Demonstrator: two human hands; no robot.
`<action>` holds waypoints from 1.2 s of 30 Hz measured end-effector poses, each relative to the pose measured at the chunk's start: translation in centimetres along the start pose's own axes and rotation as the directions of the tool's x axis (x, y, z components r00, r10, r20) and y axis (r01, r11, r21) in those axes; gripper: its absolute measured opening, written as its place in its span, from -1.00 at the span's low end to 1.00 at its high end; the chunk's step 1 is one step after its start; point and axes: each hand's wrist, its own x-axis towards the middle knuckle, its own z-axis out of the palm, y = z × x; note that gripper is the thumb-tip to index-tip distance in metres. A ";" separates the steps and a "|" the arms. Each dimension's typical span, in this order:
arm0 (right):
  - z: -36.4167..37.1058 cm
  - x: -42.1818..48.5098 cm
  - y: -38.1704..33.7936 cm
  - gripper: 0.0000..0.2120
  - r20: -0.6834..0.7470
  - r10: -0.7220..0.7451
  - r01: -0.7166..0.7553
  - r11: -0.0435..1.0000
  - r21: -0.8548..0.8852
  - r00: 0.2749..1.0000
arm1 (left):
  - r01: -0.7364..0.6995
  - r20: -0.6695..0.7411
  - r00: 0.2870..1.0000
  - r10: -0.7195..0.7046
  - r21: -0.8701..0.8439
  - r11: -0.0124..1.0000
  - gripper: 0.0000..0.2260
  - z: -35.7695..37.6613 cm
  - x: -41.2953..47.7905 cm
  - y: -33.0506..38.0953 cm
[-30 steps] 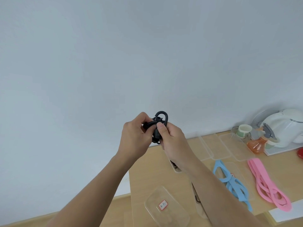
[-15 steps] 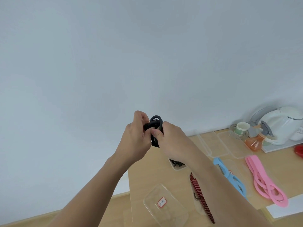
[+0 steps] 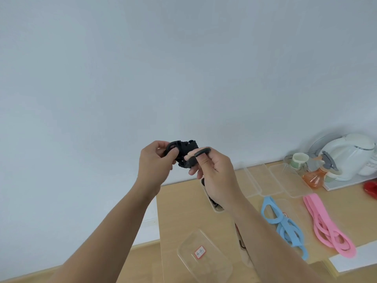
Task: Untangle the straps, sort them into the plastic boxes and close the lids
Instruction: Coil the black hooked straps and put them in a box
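I hold a tangled bundle of black straps (image 3: 184,153) up in front of the wall, above the wooden table (image 3: 179,209). My left hand (image 3: 156,162) grips its left loop. My right hand (image 3: 214,172) pinches a black loop pulled out to the right. Blue straps (image 3: 282,223) lie in a clear box, pink straps (image 3: 326,223) beside them. A red-and-black cord (image 3: 239,237) shows partly behind my right forearm. A clear box with dark straps (image 3: 214,203) sits under my right wrist.
A clear lid with a red-edged label (image 3: 204,256) lies at the table's near left. Two clear lids (image 3: 271,180) lie at the back. A white kettle (image 3: 350,156), a paper cup (image 3: 298,160) and an orange spray bottle (image 3: 315,176) stand at the back right.
My hands have drawn slightly apart. The right hand has pulled one black loop out to the right, and the bundle now sits more in the left hand.
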 end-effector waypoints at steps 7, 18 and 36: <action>0.1 -0.6 1.1 -0.74 -0.062 -0.033 0.033 0.999 -0.005 0.998 | 0.148 0.082 0.988 -0.134 -0.219 0.964 -0.91 -1.4 0.5 1.0; -1.3 -0.2 0.2 -0.53 0.056 0.139 -0.138 0.990 -0.012 0.989 | -0.297 0.054 0.955 0.293 0.262 0.918 -0.78 0.6 -1.3 -1.0; -1.5 3.0 -2.9 -0.44 0.067 0.126 -0.058 0.786 -0.615 0.990 | -0.876 0.392 0.454 0.800 0.360 0.321 -0.84 -0.3 -1.6 -0.5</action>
